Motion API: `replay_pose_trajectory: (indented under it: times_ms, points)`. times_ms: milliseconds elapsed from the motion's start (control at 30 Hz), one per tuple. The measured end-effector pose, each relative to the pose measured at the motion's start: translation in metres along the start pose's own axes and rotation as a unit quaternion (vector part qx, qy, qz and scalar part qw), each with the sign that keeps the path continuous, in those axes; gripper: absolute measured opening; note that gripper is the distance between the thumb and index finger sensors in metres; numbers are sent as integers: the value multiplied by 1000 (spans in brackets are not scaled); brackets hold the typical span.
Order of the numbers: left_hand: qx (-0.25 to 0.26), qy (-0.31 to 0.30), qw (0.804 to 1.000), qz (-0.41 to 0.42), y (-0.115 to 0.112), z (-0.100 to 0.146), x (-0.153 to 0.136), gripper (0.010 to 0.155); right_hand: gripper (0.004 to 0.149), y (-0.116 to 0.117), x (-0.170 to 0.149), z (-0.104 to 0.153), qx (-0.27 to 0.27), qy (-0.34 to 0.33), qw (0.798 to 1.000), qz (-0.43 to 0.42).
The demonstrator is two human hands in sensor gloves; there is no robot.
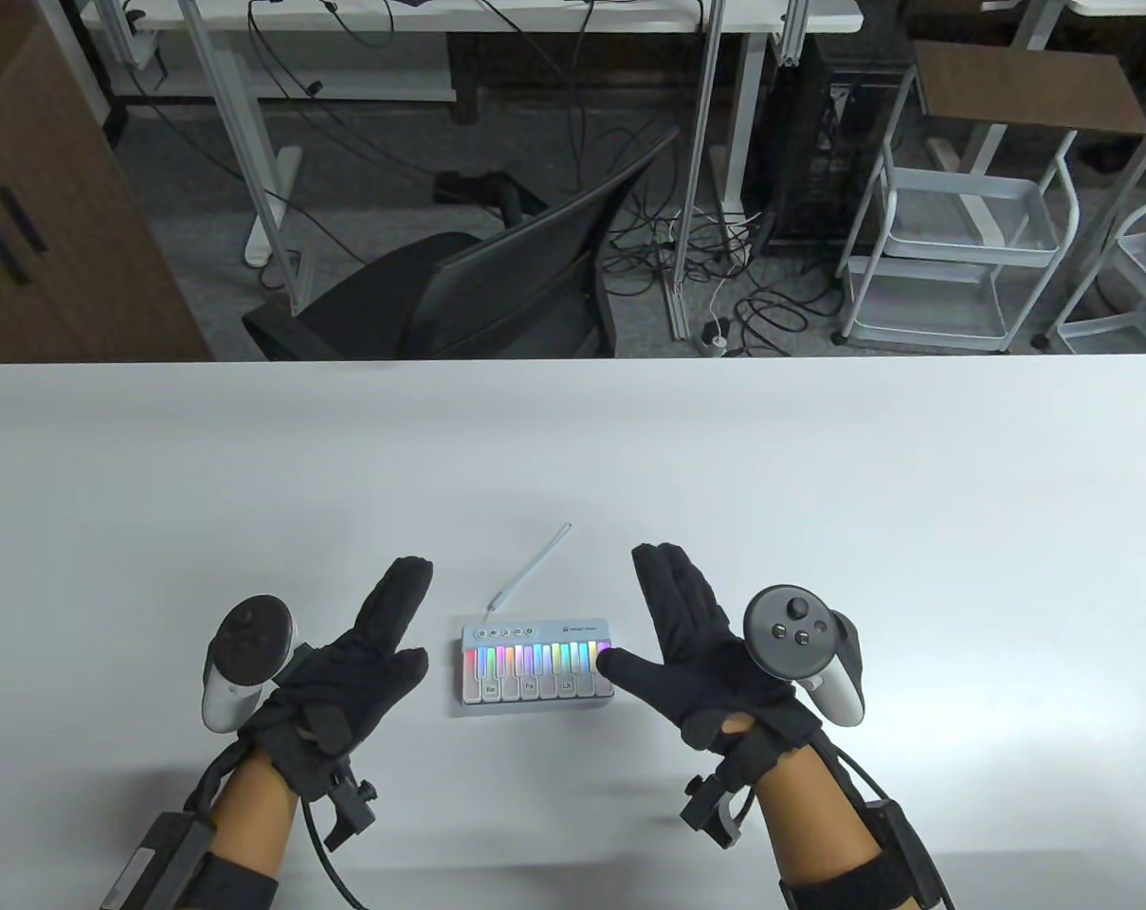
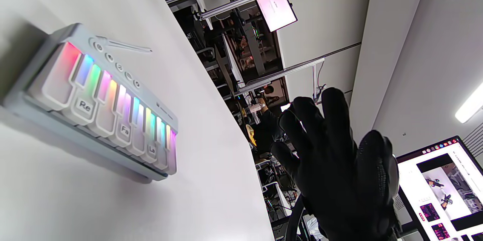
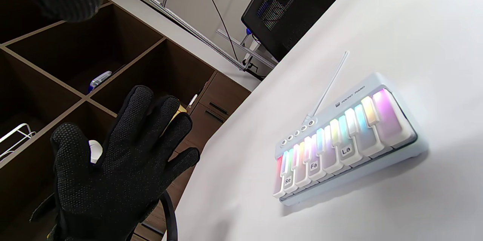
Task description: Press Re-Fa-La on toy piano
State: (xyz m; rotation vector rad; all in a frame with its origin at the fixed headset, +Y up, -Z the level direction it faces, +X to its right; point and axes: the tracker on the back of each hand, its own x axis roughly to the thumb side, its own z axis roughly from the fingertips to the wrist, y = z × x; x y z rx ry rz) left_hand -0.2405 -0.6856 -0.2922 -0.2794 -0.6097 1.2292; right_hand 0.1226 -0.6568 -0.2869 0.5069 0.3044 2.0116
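Toy piano (image 1: 536, 663) sits lower centre between your spread, empty left hand (image 1: 345, 664) and right hand (image 1: 705, 645); press the labelled Re key (image 2: 85, 107) squarely first.

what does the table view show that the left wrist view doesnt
Only the table view shows the left hand whole, with both trackers and the floor, chair and cart behind the table. Only the left wrist view shows the Re, Fa and La labels clearly, plus lit monitors. Both show the toy piano and the open right hand, no key pressed.
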Motion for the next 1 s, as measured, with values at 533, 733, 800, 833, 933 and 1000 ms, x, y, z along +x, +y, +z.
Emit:
replay_pose_trajectory:
  times_ms: [533, 733, 800, 833, 933, 1000]
  points:
    - [5, -1, 1000, 2, 1, 0, -1, 92, 95, 1, 0, -1, 5, 1, 1000, -3]
    - [2, 2, 1000, 1, 1, 1, -1, 92, 95, 3, -2, -1, 8, 4, 1000, -1]
    - [3, 0, 1000, 0, 1, 1, -1, 92, 95, 3, -2, -1, 9, 6, 1000, -1]
    - [5, -2, 1000, 0, 1, 1, 0, 92, 95, 3, -3, -1, 10, 6, 1000, -1]
    - [3, 1, 1000, 0, 1, 1, -1, 92, 95, 3, -3, -1, 9, 8, 1000, 1]
    - [2, 1, 1000, -3, 1, 1, -1, 91, 95, 5, -3, -2, 12, 10, 1000, 3]
